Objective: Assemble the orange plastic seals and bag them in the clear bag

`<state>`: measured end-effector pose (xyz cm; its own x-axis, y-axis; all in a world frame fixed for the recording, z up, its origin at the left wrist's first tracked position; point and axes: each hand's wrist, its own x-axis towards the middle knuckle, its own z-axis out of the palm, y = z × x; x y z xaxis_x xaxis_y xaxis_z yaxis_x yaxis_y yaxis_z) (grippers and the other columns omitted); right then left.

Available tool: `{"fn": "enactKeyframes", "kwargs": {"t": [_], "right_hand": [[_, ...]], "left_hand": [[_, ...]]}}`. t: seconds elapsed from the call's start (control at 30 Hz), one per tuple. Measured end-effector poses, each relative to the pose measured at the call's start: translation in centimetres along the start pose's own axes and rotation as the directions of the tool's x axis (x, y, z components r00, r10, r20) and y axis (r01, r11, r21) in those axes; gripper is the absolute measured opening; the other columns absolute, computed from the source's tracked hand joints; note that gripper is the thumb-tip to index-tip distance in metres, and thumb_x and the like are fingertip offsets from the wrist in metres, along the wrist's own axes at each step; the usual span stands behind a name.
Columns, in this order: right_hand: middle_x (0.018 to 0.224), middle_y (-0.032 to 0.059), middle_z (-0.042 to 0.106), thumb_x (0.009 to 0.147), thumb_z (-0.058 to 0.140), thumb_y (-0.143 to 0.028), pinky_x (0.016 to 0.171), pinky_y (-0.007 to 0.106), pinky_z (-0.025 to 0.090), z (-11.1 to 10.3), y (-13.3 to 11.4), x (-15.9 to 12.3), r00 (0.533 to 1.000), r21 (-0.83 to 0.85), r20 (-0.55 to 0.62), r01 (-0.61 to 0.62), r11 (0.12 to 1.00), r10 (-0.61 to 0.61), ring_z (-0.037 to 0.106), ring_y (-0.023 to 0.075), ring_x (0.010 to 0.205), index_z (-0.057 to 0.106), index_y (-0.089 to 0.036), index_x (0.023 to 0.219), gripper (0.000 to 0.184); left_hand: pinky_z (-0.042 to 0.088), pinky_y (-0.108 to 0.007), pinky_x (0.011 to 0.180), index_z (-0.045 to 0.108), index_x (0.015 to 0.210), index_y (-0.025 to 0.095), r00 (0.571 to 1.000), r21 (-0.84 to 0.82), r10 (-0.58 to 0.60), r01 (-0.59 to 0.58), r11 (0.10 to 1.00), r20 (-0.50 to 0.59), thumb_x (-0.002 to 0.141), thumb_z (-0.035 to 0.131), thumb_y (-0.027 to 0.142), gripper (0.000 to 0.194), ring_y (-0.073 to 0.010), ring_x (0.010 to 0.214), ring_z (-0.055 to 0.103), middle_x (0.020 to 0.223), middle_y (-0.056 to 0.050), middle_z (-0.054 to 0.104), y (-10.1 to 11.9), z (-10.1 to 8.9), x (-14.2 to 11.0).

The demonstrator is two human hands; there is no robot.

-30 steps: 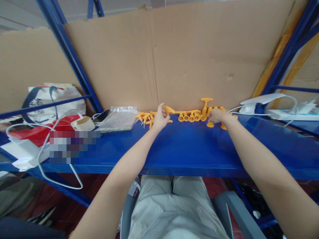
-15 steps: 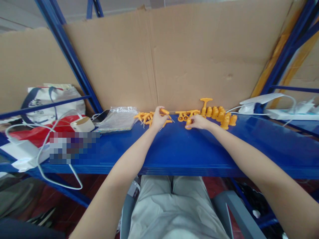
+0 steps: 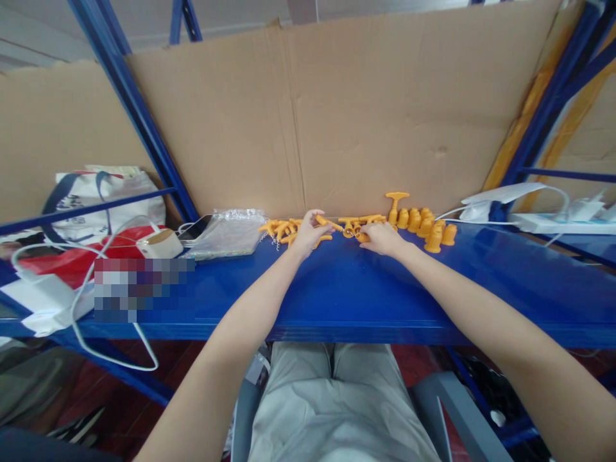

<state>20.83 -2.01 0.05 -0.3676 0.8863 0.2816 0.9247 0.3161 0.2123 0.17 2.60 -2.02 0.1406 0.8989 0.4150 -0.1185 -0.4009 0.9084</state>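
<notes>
My left hand is closed on a yellow corkscrew handle, whose far end points right. Beside and partly behind that hand lies a pile of corkscrew handles with bare metal spirals. My right hand grips a yellow bell-shaped corkscrew base, tipped on its side toward the left hand. A small gap separates the two held parts. Just behind the right hand lie several assembled yellow corkscrews, partly covered by the fingers.
Several upright bases and one standing corkscrew are on the blue shelf to the right. Clear plastic bags, a phone and white cables lie left. Cardboard rises behind; power strips sit far right.
My right hand has turned the base from upright onto its side, its opening now toward the left. My left hand has lifted and turned the corkscrew handle slightly, pointing it right.
</notes>
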Motion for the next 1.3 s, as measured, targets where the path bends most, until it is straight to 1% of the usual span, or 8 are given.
{"fn": "enactKeyframes", "kwargs": {"t": [0.3,0.5,0.6,0.73,0.9,1.1,1.2,1.3], "right_hand": [[0.115,0.0166,0.072,0.092,0.061,-0.030,0.090,0.038,0.044,-0.2,-0.6,-0.1,0.998,0.054,-0.048,0.053,0.997,-0.051,0.065,0.0303,0.111,0.069,-0.013,0.113,0.029],[0.113,0.0143,0.072,0.092,0.058,-0.032,0.087,0.037,0.042,0.1,-0.8,0.0,0.990,0.051,-0.103,0.101,0.994,-0.096,0.063,0.0293,0.110,0.069,-0.016,0.109,0.026],[0.112,0.0149,0.073,0.092,0.057,-0.031,0.087,0.038,0.041,0.2,-0.5,-0.1,0.992,0.031,-0.090,0.093,0.995,-0.090,0.061,0.0304,0.111,0.070,-0.015,0.109,0.027],[0.111,0.0137,0.073,0.091,0.056,-0.030,0.087,0.038,0.040,0.2,0.1,-0.1,0.992,0.023,-0.105,0.076,0.997,-0.073,0.061,0.0303,0.110,0.070,-0.017,0.108,0.026],[0.113,0.0147,0.072,0.091,0.055,-0.029,0.087,0.039,0.037,0.1,0.1,-0.1,0.988,0.049,-0.136,0.083,0.995,-0.076,0.058,0.0306,0.110,0.070,-0.016,0.113,0.029],[0.114,0.0147,0.071,0.093,0.055,-0.029,0.085,0.038,0.035,-0.1,-0.4,-0.2,0.987,0.046,-0.140,0.091,0.995,-0.084,0.056,0.0304,0.109,0.071,-0.017,0.117,0.031],[0.114,0.0151,0.071,0.094,0.056,-0.029,0.086,0.038,0.035,0.1,-0.3,-0.2,0.986,0.044,-0.141,0.096,0.994,-0.089,0.056,0.0307,0.110,0.070,-0.017,0.121,0.033],[0.115,0.0153,0.071,0.094,0.057,-0.029,0.087,0.040,0.036,0.5,0.0,-0.1,0.982,0.047,-0.165,0.105,0.993,-0.096,0.056,0.0310,0.111,0.068,-0.019,0.126,0.035]], "left_hand": [[0.058,-0.026,0.072,0.045,0.100,0.022,0.999,0.020,-0.011,0.011,1.000,0.031,0.076,0.074,0.009,0.040,-0.0104,0.069,0.071,0.070,0.009,0.060,-0.2,0.1,-0.2],[0.053,-0.027,0.074,0.049,0.101,0.020,0.983,0.276,0.032,-0.083,0.957,0.183,0.072,0.077,0.013,0.041,-0.0100,0.071,0.066,0.075,0.006,0.063,-0.5,-0.2,-0.7],[0.051,-0.026,0.073,0.052,0.105,0.021,0.967,0.424,-0.001,-0.112,0.899,0.256,0.069,0.082,0.020,0.047,-0.0113,0.073,0.064,0.078,0.005,0.064,-0.5,-0.3,-1.2],[0.050,-0.029,0.071,0.055,0.115,0.021,0.952,0.590,-0.050,-0.145,0.794,0.302,0.078,0.076,0.036,0.045,-0.0140,0.069,0.062,0.077,0.003,0.062,-0.2,-0.5,-1.5],[0.051,-0.034,0.078,0.058,0.112,0.020,0.946,0.757,0.033,-0.280,0.590,0.324,0.086,0.062,0.033,0.030,-0.0199,0.078,0.064,0.081,-0.001,0.065,0.3,-0.8,-1.3],[0.050,-0.033,0.077,0.056,0.105,0.021,0.955,0.883,0.043,-0.288,0.372,0.294,0.088,0.060,0.029,0.019,-0.0224,0.083,0.066,0.091,-0.006,0.069,1.4,-0.6,-1.9],[0.050,-0.033,0.076,0.054,0.102,0.020,0.950,0.894,0.003,-0.294,0.337,0.312,0.091,0.056,0.029,0.014,-0.0217,0.081,0.066,0.089,-0.006,0.069,1.9,-0.5,-2.2],[0.049,-0.031,0.075,0.052,0.100,0.020,0.940,0.883,-0.034,-0.306,0.355,0.340,0.092,0.054,0.028,0.011,-0.0200,0.079,0.066,0.084,-0.004,0.069,2.0,-0.4,-2.2]]}}
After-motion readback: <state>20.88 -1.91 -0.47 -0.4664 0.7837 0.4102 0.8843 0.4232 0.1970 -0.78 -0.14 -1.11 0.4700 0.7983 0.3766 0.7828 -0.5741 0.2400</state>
